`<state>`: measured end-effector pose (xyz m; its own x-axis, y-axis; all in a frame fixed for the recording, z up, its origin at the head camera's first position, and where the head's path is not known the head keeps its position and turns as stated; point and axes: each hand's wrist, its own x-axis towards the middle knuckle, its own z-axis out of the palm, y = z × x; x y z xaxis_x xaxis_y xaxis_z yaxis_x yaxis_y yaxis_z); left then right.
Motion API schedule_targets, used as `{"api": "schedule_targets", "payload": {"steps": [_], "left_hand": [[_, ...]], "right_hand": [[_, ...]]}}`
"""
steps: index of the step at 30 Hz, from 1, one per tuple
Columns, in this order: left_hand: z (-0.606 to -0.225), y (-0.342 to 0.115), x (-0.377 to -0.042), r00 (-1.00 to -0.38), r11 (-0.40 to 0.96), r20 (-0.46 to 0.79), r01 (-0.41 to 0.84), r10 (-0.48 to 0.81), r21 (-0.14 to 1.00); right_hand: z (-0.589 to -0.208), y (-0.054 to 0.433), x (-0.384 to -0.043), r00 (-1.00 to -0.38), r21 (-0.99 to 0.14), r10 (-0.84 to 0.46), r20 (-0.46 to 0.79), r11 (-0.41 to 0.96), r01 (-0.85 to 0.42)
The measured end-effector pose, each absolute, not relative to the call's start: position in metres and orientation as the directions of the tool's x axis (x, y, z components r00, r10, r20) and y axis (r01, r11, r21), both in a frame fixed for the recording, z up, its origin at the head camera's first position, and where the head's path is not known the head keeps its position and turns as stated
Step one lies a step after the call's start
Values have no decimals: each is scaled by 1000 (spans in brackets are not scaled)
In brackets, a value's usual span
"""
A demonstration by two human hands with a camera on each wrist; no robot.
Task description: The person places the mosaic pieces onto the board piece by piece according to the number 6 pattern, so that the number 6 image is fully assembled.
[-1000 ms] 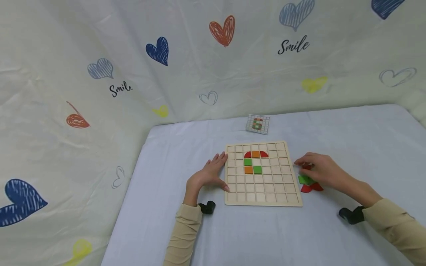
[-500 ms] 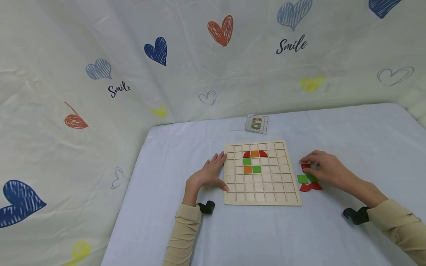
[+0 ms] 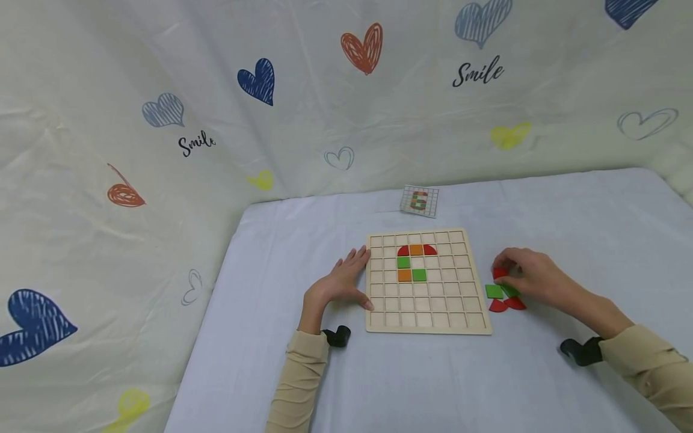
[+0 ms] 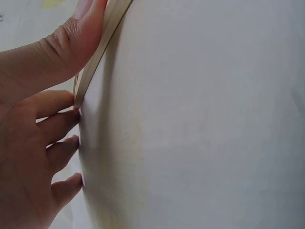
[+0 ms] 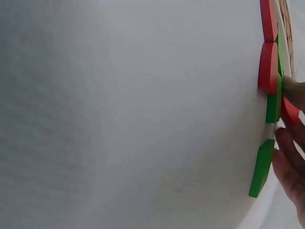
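Observation:
A wooden grid board (image 3: 438, 304) lies on the table, with red quarter-circle, orange square and green square (image 3: 419, 275) tiles in its upper cells. Along its left edge my left hand (image 3: 342, 279) rests with fingers spread, the thumb (image 4: 71, 45) at the board's side. My right hand (image 3: 533, 273) is right of the board, pinching a red tile (image 3: 500, 273) between thumb and fingers; its full outline is hidden. Below it lie a green square tile (image 3: 494, 291), another green tile (image 3: 510, 290) and red quarter-circle tiles (image 3: 498, 305). The right wrist view shows a further green tile (image 5: 262, 169) beside the fingers.
A small pattern card (image 3: 419, 201) with a coloured figure on a grid lies behind the board. The white-covered table (image 3: 433, 385) meets a heart-printed cloth backdrop (image 3: 303, 132). Black wrist devices (image 3: 582, 352) sit at both sleeves.
My right hand has drawn slightly right, away from the board, uncovering the green tiles, and its fingers have come round the red tile. My left hand stays at the board's edge.

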<state>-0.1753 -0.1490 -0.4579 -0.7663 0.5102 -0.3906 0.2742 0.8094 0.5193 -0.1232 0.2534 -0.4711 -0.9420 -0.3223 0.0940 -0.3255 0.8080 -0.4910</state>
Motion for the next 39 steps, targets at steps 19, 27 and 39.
{"api": "schedule_targets", "payload": {"steps": [19,27,39], "left_hand": [[-461,-149,-177,-768,811,-392,270,507,519],[-461,-149,-177,-770,808,-387,269,507,524],[-459,-148,-176,-770,817,-398,264,498,513]], "right_hand": [[-472,243,-124,-873,-475,-363,327,736,-483],[-463,230,-126,-907,-589,-323,270,689,-421],[-464,205,-137,-881,-604,-413,230,649,-463]]}}
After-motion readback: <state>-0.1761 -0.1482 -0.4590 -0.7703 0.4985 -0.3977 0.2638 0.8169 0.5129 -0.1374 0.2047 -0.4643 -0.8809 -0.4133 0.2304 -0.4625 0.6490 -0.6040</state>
